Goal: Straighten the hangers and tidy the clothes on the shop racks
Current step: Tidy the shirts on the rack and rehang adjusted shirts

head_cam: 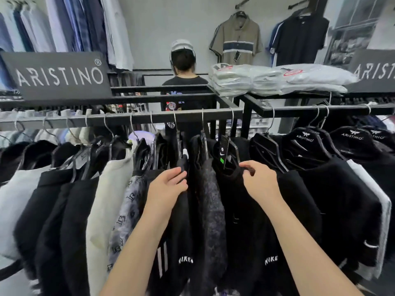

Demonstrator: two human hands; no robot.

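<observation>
Few fingertips (179, 169) show: left hand (168, 185) grips shirt (181, 214), right hand (261, 184) collar (232, 170).

Both bare forearms reach up from the lower edge; the left hand (167, 185) grips a black shirt (181, 221) mid-frame; the right hand (261, 182) pinches a black collar (230, 175).

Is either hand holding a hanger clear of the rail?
No, the left hand grips a black top and the right hand pinches a second black top, both hanging from the rail.

Even, soft light — bowed, blurred edges
</observation>
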